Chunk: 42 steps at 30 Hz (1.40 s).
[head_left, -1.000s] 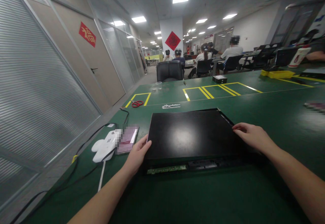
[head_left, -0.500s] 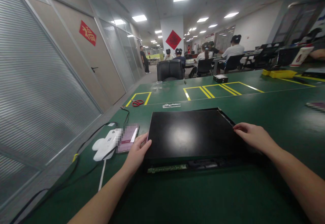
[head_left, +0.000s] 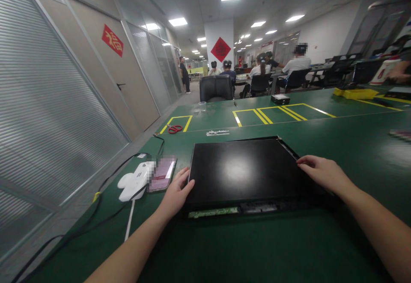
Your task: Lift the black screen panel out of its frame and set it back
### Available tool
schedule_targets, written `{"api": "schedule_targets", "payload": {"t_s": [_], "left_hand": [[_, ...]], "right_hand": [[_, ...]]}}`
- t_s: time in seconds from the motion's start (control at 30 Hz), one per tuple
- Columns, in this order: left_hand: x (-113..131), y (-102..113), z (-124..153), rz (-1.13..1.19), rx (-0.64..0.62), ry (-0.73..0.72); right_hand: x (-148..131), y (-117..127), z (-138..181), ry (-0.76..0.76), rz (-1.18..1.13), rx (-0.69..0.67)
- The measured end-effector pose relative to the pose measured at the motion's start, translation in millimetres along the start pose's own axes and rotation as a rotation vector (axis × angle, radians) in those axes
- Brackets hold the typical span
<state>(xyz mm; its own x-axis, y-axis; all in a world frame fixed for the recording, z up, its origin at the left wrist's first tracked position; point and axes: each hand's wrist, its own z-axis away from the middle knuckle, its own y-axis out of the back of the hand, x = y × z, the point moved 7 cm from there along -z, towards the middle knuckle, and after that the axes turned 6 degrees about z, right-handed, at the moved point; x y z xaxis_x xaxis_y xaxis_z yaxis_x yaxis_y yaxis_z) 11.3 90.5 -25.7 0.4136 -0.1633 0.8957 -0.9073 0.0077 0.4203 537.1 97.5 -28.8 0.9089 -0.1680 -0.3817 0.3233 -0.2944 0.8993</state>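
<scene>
A flat black display panel [head_left: 244, 171] lies in a shallow black housing [head_left: 287, 150] in front of me. Along its near side shows a green circuit board strip [head_left: 213, 212]. My left hand [head_left: 176, 192] grips the panel's left edge, thumb on top and fingers along the side. At the right edge, the thumb and forefinger of my right hand [head_left: 321, 171] are pinched together on the rim, where panel and housing meet. The fingers' undersides are hidden on both sides.
On the green table [head_left: 257, 248] at left lie a phone [head_left: 163, 174], a white flat object [head_left: 136, 182] and black cables [head_left: 112, 180]. Farther off are red-handled scissors [head_left: 175, 129], white scraps [head_left: 217, 132], a small black box [head_left: 280, 99] and a yellow tray [head_left: 355, 93]. Several people sit beyond.
The panel's left side has shifted slightly right and toward me, with my left hand following it. My right hand keeps its place at the right edge. The view has shifted a little.
</scene>
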Motion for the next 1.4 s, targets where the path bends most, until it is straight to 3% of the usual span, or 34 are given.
{"api": "schedule_targets", "payload": {"t_s": [0.2, 0.43, 1.2, 1.4], "left_hand": [[4.1, -5.3, 1.9, -0.062, -0.079, -0.036], [11.2, -5.9, 2.7, -0.093, -0.074, -0.067], [15.8, -8.2, 3.7, -0.204, -0.112, -0.112], [17.0, -10.8, 4.4, -0.359, -0.143, -0.14]], "right_hand": [[3.4, 4.3, -1.9, -0.077, 0.025, -0.018], [6.0, 2.9, -3.3, -0.103, 0.03, -0.029], [3.2, 3.7, -1.8, -0.075, 0.022, -0.029], [-2.0, 5.9, -0.3, -0.039, 0.053, -0.006]]}}
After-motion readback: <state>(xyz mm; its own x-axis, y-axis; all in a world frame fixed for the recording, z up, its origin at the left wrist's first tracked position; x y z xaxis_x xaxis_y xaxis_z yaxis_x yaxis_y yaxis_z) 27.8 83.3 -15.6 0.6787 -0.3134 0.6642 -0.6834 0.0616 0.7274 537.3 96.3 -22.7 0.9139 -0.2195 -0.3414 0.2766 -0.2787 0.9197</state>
